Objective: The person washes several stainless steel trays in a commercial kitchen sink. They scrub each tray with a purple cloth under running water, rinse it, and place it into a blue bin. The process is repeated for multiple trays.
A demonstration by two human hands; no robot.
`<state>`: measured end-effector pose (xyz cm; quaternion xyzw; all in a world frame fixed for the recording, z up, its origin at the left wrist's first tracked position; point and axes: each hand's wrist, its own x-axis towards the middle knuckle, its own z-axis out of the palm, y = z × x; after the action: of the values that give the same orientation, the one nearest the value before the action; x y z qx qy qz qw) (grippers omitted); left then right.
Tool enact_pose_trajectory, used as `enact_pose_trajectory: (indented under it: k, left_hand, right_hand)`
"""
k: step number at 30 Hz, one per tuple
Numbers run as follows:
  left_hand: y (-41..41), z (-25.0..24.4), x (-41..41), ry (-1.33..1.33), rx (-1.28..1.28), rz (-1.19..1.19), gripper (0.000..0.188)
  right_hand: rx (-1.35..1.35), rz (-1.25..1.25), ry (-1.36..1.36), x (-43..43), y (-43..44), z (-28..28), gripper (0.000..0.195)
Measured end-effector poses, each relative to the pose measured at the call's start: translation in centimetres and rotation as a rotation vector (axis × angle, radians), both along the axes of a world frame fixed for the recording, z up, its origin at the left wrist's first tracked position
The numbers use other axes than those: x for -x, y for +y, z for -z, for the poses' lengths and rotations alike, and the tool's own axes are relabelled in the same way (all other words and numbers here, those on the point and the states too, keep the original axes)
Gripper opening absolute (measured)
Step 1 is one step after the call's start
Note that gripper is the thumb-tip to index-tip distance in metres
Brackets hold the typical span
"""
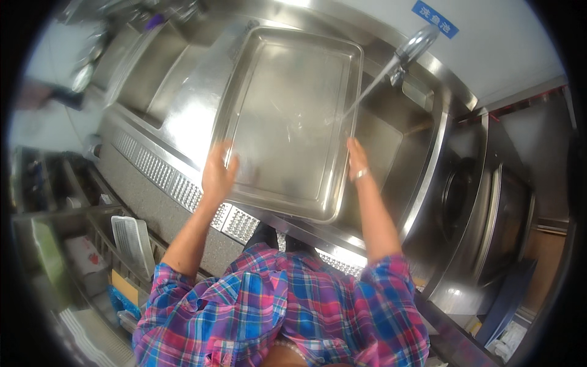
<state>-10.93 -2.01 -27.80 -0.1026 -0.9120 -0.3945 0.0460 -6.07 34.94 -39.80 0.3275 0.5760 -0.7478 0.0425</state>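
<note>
A large rectangular stainless steel tray spans the sink area in front of me, its inside wet. My left hand is at the tray's left rim, thumb on the inner side. My right hand grips the right rim, a metal band at its wrist. From a chrome faucet at the upper right, a stream of water falls onto the tray near its right edge. Beneath and beside the tray's right side lies the steel sink basin.
Another sink basin is at the upper left. Shelves with a white plastic basket and boxes stand at the lower left. More metal trays stand at the right. A blurred hand shows at the far left edge.
</note>
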Motion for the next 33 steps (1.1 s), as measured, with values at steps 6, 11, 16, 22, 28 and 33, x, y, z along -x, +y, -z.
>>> enact_pose_trajectory:
  k: [6, 11, 16, 22, 28, 33]
  left_hand:
    - [-3.8, 5.7, 8.7, -0.214, 0.168, -0.075, 0.055]
    - [-7.4, 10.0, 9.3, -0.425, 0.015, -0.055, 0.051]
    - [-6.9, 10.4, 8.0, -0.514, -0.066, 0.016, 0.034]
    - [-6.0, 8.6, 5.1, -0.644, -0.33, -0.009, 0.036]
    - [-6.5, 7.5, 2.7, -0.604, -0.285, 0.065, 0.05]
    - [-5.5, 4.3, 2.7, -0.718, -0.249, 0.182, 0.043]
  right_hand:
    - [0.219, 0.157, 0.006, -9.6, -5.5, -1.3, 0.041]
    - [0.178, 0.209, -0.034, 0.2, -2.3, -2.1, 0.03]
    - [0.01, 0.131, 0.073, 6.4, 2.7, 0.2, 0.037]
    - [-0.156, -0.054, 0.044, -7.0, 0.1, 3.9, 0.055]
    - [-0.497, -0.114, 0.041, -10.7, -1.4, -1.2, 0.042]
    - [-0.792, -0.019, 0.292, 2.9, 6.5, 2.0, 0.033]
